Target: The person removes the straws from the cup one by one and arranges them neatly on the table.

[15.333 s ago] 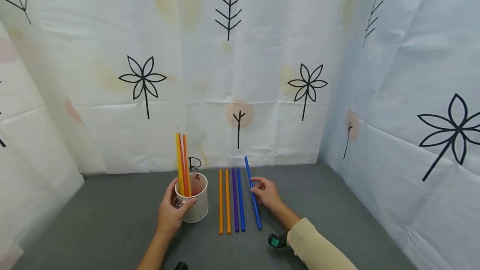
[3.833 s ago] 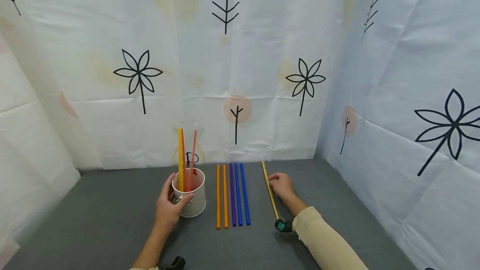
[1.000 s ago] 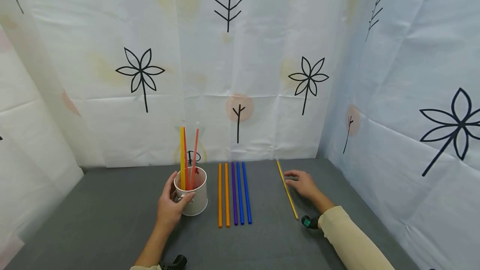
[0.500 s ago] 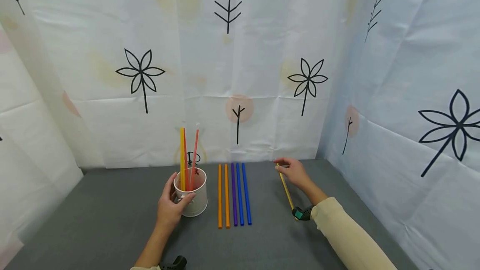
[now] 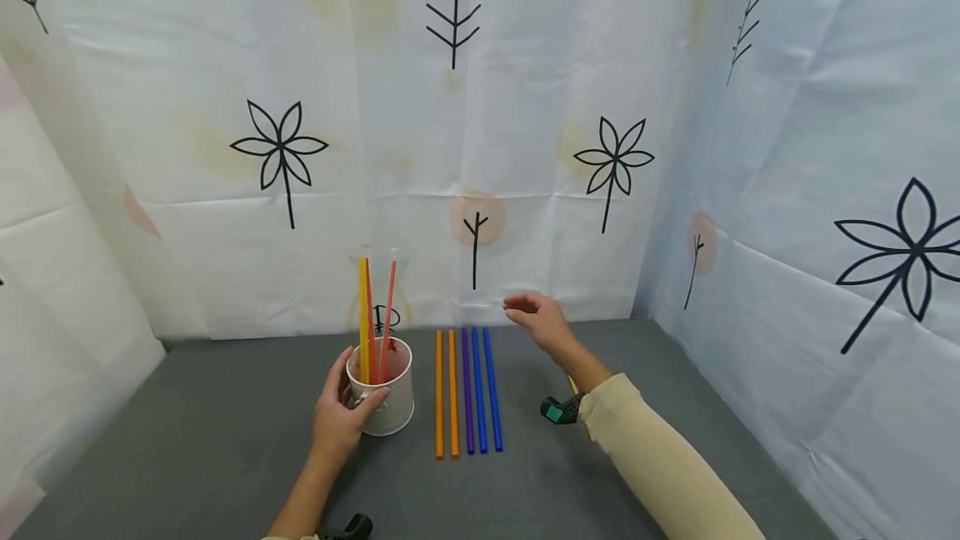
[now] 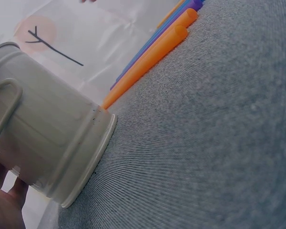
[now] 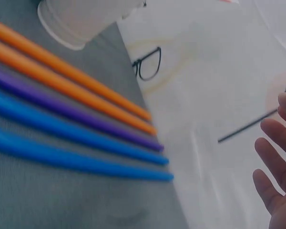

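My left hand (image 5: 339,422) grips a white metal cup (image 5: 395,407) with small side handles, thumb at its rim and fingers round its side. Yellow (image 5: 363,315) and red straws (image 5: 388,307) stand upright inside it. To its right lie two orange straws (image 5: 453,394), a purple straw (image 5: 468,394) and two blue straws (image 5: 492,390), side by side. My right hand (image 5: 542,323) hovers beyond their far ends, fingers loosely extended and holding nothing, as the right wrist view also shows. Under the right forearm lies a yellow straw (image 5: 572,384), mostly hidden.
A dark grey cloth covers the table (image 5: 225,432). White printed curtains (image 5: 517,248) rise behind it and along both sides. Black wrist devices, one with a green patch (image 5: 554,413), sit by both wrists.
Since the earliest frame, a blue straw joined the row and a yellow straw was laid at the right. Lately my right hand left the yellow straw, moving left and away; my left hand stays.
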Action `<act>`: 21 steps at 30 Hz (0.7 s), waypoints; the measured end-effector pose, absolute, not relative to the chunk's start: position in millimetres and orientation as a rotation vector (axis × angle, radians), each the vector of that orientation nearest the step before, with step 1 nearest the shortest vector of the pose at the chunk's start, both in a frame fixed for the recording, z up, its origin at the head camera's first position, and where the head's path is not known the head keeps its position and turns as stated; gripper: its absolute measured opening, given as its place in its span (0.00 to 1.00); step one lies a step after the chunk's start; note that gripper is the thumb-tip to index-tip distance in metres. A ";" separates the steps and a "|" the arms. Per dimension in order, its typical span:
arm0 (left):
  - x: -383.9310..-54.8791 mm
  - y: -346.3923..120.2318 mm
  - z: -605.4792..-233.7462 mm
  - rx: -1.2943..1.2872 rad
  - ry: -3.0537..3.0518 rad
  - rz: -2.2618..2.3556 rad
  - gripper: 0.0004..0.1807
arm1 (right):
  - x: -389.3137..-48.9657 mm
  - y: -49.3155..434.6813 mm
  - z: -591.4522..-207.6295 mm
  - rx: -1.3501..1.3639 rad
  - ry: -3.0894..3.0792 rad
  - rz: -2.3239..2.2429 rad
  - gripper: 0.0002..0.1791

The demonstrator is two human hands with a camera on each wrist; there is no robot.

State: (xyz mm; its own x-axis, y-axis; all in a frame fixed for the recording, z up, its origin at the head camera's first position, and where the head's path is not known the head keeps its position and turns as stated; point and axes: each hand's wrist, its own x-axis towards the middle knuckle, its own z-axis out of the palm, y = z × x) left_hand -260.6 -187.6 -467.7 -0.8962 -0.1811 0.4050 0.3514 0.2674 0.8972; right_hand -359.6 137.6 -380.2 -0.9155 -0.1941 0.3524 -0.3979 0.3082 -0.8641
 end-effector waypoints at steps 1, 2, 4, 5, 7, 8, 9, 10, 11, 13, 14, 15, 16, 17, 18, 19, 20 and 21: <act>-258.3 -186.8 -464.6 -0.152 -2.114 -1.672 0.46 | -360.5 131.0 -379.5 0.544 -2.373 1.699 0.14; -255.5 -185.8 -460.8 -0.157 -2.112 -1.676 0.46 | -358.2 124.0 -376.1 0.546 -2.364 1.734 0.14; -254.2 -186.0 -459.7 -0.166 -2.109 -1.675 0.46 | -358.9 110.8 -375.8 0.555 -2.341 1.804 0.14; -253.9 -185.9 -459.3 -0.168 -2.110 -1.673 0.46 | -359.1 104.3 -376.1 0.567 -2.327 1.834 0.14; -253.8 -185.7 -458.8 -0.168 -2.110 -1.675 0.45 | -359.3 91.4 -376.6 0.589 -2.304 1.885 0.14; -256.1 -186.9 -462.1 -0.166 -2.110 -1.668 0.46 | -359.5 85.1 -377.5 0.598 -2.294 1.907 0.14; -258.9 -188.0 -466.0 -0.165 -2.111 -1.659 0.46 | -363.1 79.4 -381.3 0.606 -2.283 1.924 0.14; -259.8 -188.1 -466.7 -0.163 -2.110 -1.657 0.46 | -363.6 73.3 -382.3 0.609 -2.277 1.945 0.14; -260.4 -188.1 -467.1 -0.163 -2.109 -1.656 0.46 | -363.9 67.5 -383.1 0.612 -2.278 1.958 0.14; -261.1 -188.2 -467.8 -0.168 -2.098 -1.660 0.46 | -364.5 56.4 -384.4 0.618 -2.290 1.969 0.14; -261.3 -188.2 -468.0 -0.172 -2.094 -1.661 0.46 | -364.4 51.2 -384.5 0.623 -2.292 1.983 0.15; -261.3 -188.1 -468.0 -0.177 -2.091 -1.661 0.46 | -364.2 46.0 -384.6 0.629 -2.295 1.994 0.15; -261.2 -188.0 -467.9 -0.176 -2.091 -1.661 0.46 | -363.7 41.2 -384.8 0.638 -2.299 2.003 0.15; -260.9 -187.7 -467.5 -0.172 -2.094 -1.660 0.46 | -363.3 36.6 -384.9 0.645 -2.305 2.010 0.15; -260.4 -187.5 -467.1 -0.167 -2.095 -1.661 0.46 | -362.6 32.4 -384.7 0.650 -2.314 2.015 0.16; -259.5 -187.1 -465.5 -0.161 -2.098 -1.662 0.46 | -362.1 28.4 -384.8 0.656 -2.321 2.029 0.16; -258.0 -186.4 -463.2 -0.151 -2.105 -1.661 0.46 | -361.7 24.6 -385.1 0.663 -2.330 2.032 0.16; -255.7 -185.2 -459.8 -0.147 -2.111 -1.656 0.46 | -361.8 21.2 -385.9 0.664 -2.339 2.040 0.17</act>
State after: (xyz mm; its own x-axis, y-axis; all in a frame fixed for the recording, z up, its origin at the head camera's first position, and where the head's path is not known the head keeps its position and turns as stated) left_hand -255.7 -185.2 -459.8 -0.8927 -0.1891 0.4091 0.3523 0.2735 0.8950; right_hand -361.8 21.2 -385.9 -0.9120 -0.3289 0.2451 -0.2876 0.0867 -0.9538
